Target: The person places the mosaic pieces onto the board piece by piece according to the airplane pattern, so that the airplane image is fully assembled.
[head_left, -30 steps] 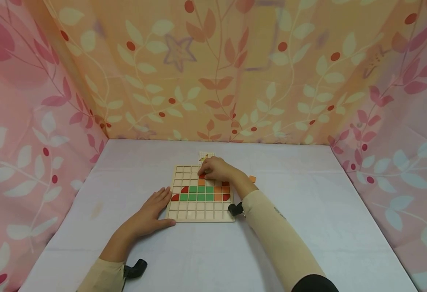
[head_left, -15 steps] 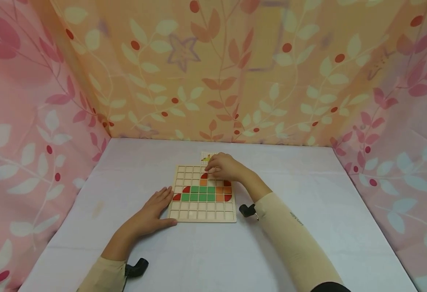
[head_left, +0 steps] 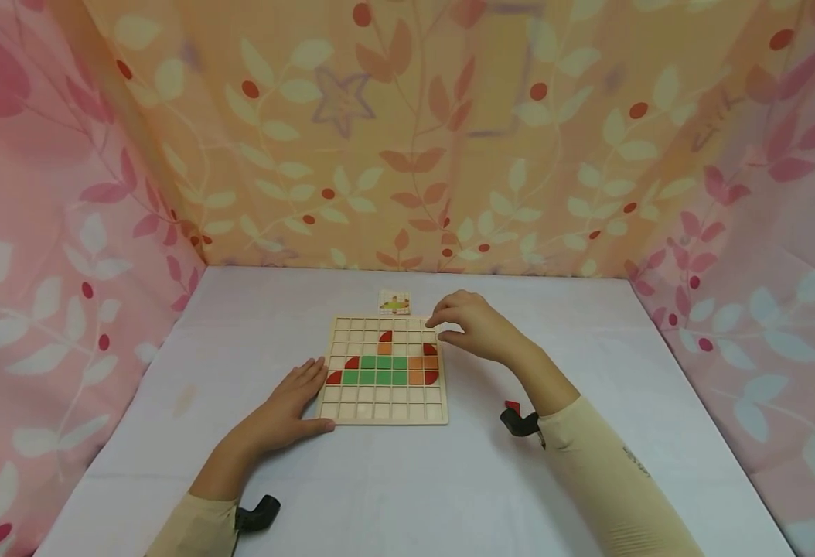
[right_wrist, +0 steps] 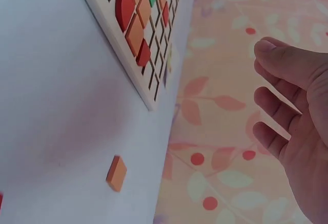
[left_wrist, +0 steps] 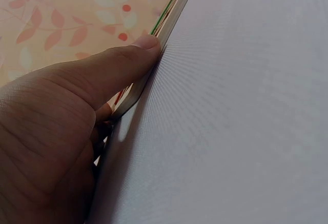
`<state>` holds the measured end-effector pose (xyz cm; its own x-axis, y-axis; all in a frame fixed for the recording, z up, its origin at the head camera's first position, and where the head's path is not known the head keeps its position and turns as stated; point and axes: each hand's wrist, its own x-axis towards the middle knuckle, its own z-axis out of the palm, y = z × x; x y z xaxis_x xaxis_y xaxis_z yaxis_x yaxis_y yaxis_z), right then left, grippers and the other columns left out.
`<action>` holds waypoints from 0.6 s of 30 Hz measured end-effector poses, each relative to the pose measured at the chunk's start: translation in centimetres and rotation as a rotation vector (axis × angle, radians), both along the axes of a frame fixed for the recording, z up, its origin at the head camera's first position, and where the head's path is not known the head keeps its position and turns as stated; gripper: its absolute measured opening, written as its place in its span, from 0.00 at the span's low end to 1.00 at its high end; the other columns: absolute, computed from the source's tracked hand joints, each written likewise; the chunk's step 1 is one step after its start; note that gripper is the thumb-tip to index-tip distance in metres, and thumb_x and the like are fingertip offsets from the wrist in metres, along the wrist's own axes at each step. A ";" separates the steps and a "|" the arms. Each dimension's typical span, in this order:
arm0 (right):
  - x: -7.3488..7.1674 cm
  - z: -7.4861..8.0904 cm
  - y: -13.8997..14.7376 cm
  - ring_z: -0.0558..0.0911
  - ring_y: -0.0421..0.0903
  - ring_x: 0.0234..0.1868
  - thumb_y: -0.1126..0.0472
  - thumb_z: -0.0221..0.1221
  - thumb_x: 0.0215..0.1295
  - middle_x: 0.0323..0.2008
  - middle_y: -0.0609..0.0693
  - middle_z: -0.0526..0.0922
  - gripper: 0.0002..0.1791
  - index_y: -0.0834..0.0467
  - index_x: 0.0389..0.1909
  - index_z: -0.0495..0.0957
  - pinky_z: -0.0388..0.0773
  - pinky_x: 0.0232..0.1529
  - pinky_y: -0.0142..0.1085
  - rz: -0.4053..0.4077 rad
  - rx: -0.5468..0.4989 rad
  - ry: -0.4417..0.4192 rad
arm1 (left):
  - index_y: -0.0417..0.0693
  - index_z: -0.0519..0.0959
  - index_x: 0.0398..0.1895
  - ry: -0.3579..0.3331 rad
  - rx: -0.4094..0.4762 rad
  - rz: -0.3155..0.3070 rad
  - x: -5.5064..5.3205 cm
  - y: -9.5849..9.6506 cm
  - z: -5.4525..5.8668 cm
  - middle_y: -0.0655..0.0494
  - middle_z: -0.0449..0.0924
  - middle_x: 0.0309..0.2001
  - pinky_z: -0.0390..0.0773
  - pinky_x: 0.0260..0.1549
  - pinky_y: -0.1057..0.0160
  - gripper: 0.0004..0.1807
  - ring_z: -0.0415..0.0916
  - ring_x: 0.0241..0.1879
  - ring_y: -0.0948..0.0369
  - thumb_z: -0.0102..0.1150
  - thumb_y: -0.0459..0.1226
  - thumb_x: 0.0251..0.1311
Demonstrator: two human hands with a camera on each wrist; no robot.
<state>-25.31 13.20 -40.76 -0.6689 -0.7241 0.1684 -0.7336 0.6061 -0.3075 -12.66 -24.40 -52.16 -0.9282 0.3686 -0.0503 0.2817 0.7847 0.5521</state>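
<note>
A square wooden grid board lies on the table, with green square tiles, orange square tiles and red curved-edge tiles set in its cells. My left hand rests against the board's left side, fingers straight, the thumb touching the near edge. Over the board's far right corner hovers my right hand, fingers loosely bent and nothing between them. One loose orange tile lies on the table beside the board in the right wrist view; the right hand and arm hide it in the head view.
A small pattern card stands just past the board's far edge. Partly behind the black camera on my right wrist lies a loose red tile. Floral fabric walls enclose the white table on three sides.
My right hand has lifted off the red tile in the upper part of the board and moved right to the board's edge. A loose red tile now shows by its wrist. The left hand stays put.
</note>
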 end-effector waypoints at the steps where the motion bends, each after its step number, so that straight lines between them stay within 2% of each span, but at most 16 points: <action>1: 0.3 0.1 0.4 0.76 0.46 0.58 0.60 0.70 0.64 0.50 0.42 0.84 0.12 0.47 0.48 0.88 0.68 0.66 0.50 -0.009 -0.003 0.003 | 0.44 0.52 0.82 -0.002 -0.002 0.001 0.0 0.0 0.0 0.51 0.44 0.83 0.44 0.78 0.41 0.59 0.38 0.83 0.49 0.69 0.63 0.56; 8: 1.7 0.2 2.9 0.77 0.47 0.57 0.62 0.72 0.62 0.48 0.43 0.84 0.14 0.48 0.48 0.88 0.69 0.64 0.49 -0.044 -0.040 0.032 | 0.44 0.52 0.82 0.000 0.010 0.001 0.0 -0.1 -0.2 0.51 0.44 0.83 0.44 0.77 0.39 0.60 0.38 0.83 0.48 0.70 0.63 0.56; 18: 2.2 -1.8 5.8 0.76 0.50 0.59 0.61 0.70 0.64 0.49 0.45 0.84 0.13 0.49 0.50 0.88 0.68 0.65 0.54 -0.165 -0.104 -0.027 | 0.43 0.52 0.82 -0.002 0.008 -0.008 -0.1 0.0 0.0 0.49 0.45 0.83 0.44 0.78 0.39 0.60 0.38 0.83 0.47 0.71 0.61 0.56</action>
